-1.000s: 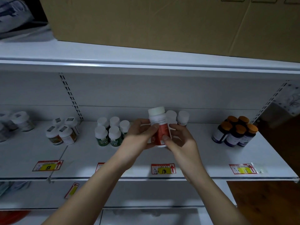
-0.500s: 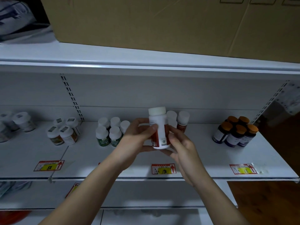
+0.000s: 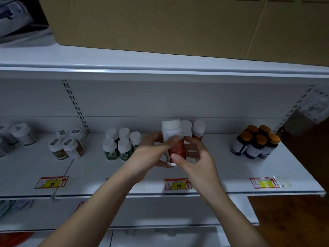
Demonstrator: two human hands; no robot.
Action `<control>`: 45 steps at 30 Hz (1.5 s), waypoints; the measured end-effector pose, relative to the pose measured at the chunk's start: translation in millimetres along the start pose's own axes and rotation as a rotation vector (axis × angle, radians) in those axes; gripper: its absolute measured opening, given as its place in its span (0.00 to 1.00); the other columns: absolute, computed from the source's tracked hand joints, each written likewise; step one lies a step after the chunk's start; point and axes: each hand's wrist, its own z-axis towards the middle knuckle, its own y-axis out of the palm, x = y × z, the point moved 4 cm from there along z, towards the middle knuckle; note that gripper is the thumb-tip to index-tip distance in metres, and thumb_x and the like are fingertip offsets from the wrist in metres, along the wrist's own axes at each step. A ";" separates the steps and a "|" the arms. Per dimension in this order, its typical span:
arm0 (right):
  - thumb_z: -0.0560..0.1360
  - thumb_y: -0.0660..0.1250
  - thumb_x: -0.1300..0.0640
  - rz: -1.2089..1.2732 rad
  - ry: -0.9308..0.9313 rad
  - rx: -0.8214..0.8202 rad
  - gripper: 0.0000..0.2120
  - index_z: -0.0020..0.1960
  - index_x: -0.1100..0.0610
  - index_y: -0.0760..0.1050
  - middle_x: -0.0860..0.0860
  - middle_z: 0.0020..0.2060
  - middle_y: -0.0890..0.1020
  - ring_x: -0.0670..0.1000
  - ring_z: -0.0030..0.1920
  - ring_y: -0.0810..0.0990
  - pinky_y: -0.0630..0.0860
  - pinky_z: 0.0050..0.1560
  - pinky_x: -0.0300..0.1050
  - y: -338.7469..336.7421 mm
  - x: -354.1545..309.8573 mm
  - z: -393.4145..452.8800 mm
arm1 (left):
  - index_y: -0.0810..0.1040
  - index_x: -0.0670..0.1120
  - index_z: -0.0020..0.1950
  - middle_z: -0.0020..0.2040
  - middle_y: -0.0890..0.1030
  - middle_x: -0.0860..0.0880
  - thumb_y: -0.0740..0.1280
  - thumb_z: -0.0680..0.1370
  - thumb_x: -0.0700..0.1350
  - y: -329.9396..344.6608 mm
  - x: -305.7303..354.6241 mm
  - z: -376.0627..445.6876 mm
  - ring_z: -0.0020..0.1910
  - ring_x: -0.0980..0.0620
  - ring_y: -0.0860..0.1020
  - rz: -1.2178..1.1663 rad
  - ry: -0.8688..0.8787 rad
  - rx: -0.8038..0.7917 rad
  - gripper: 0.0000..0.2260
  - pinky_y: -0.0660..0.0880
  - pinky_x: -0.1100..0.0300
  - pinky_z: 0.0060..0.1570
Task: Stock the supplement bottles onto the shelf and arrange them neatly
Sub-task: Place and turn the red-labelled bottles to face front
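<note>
Red-labelled supplement bottle (image 3: 173,142), white cap, upright, held above the shelf (image 3: 222,168) at centre. Left hand (image 3: 151,154) grips its left side, thumb across the label; right hand (image 3: 194,159) pinches its lower right. Two matching bottles (image 3: 198,130) stand just behind. Green-labelled bottles (image 3: 121,145) left, orange-capped bottles (image 3: 256,141) right.

Far-left bottles (image 3: 4,139) blurred, cropped; held bottle's label (image 3: 177,147) unreadable.
</note>
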 end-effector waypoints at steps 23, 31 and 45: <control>0.65 0.73 0.80 0.090 -0.283 -0.138 0.30 0.53 0.49 0.72 0.54 0.58 0.77 0.39 0.51 0.82 0.82 0.40 0.41 -10.9 -55.9 5.5 | 0.79 0.53 0.57 0.57 0.82 0.56 0.80 0.63 0.32 -13.9 57.3 -22.8 0.61 0.57 0.78 0.167 0.459 -0.219 0.28 0.75 0.65 0.56; 0.70 0.74 0.71 0.040 -0.241 -0.145 0.26 0.59 0.46 0.73 0.42 0.53 0.83 0.39 0.57 0.80 0.77 0.50 0.31 -19.5 -53.3 4.0 | 0.71 0.51 0.72 0.65 0.80 0.54 0.74 0.73 0.34 -13.3 52.3 -20.7 0.68 0.56 0.75 0.189 0.391 -0.232 0.30 0.75 0.60 0.63; 0.80 0.61 0.42 -0.117 0.155 -0.140 0.14 0.55 0.47 0.81 0.53 0.38 0.85 0.53 0.29 0.81 0.78 0.29 0.48 -41.2 -53.7 28.8 | 0.75 0.38 0.65 0.43 0.85 0.36 0.68 0.79 0.55 22.2 53.0 -9.7 0.36 0.43 0.84 0.132 -0.077 -0.079 0.23 0.79 0.60 0.32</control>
